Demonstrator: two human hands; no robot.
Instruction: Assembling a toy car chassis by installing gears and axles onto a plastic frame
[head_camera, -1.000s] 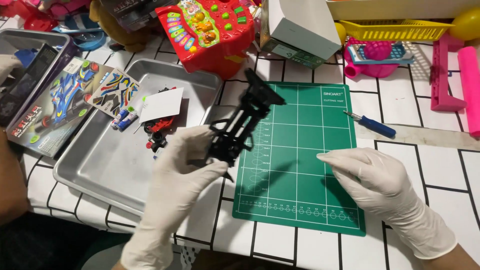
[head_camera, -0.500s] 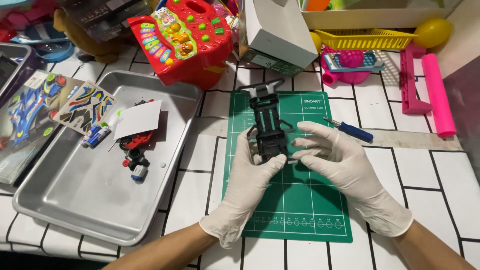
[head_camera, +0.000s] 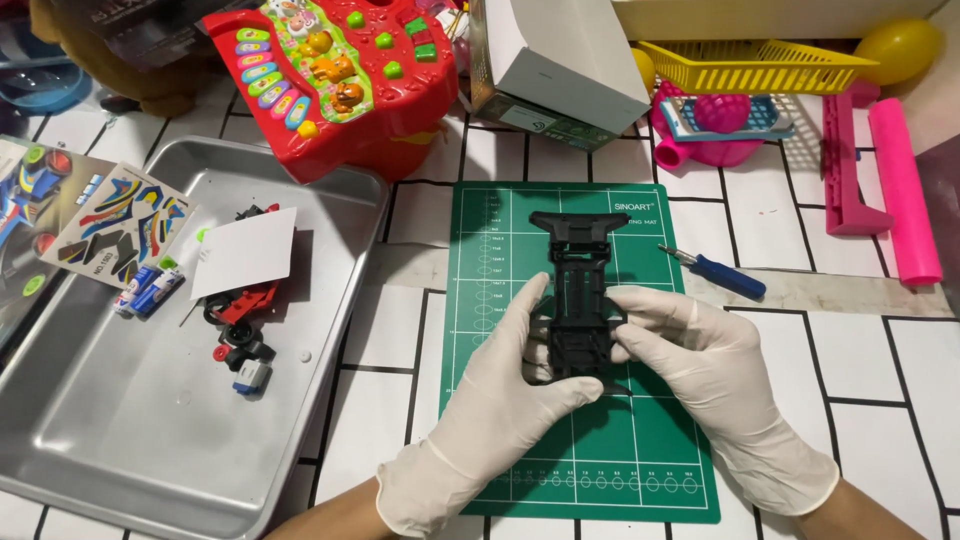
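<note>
Table (head_camera: 880, 350) is cluttered. Chassis (head_camera: 577, 300) sits mid-mat (head_camera: 640, 450), pinched at its 6 o'clock end by both hands: left (head_camera: 490, 410), right (head_camera: 700, 360). Risk: gloved fingers slip, chassis twists off. Screwdriver (head_camera: 715, 273) at 3 o'clock could get knocked.

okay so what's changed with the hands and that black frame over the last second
The left hand carried the black chassis from beside the metal tray onto the green cutting mat and laid it flat; the right hand came off the mat and gripped it too. The blue screwdriver stayed put.
</note>
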